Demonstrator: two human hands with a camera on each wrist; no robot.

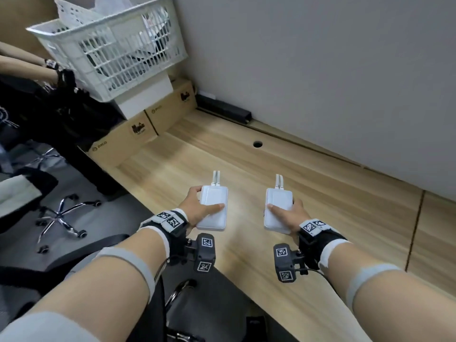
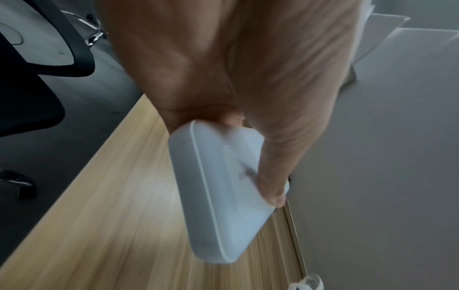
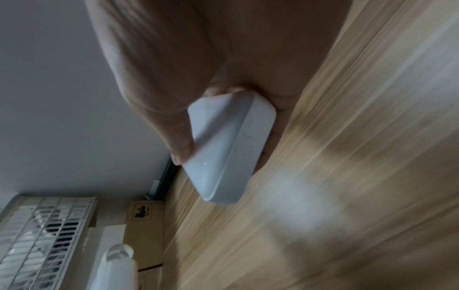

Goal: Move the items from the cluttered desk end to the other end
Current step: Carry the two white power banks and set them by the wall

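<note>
Each hand holds a white power bank over the wooden desk (image 1: 320, 193). My left hand (image 1: 206, 200) grips the left power bank (image 1: 214, 218), thumb lying across its top and fingers curled round its left edge. My right hand (image 1: 282, 205) grips the right power bank (image 1: 275, 220) the same way from its right side. A short white cable loop sticks out of each far end. The left wrist view shows the left power bank (image 2: 223, 196) under the thumb (image 2: 273, 176). The right wrist view shows the right power bank (image 3: 223, 153), tilted above the desk.
At the desk's far left end a white plastic basket (image 1: 111, 45) stands on a white box and cardboard boxes (image 1: 138, 129). A black cable tray (image 1: 224, 109) and a cable hole (image 1: 257, 144) lie along the grey partition. Office chairs (image 1: 61, 213) and another person's arm (image 1: 24, 62) are on the left.
</note>
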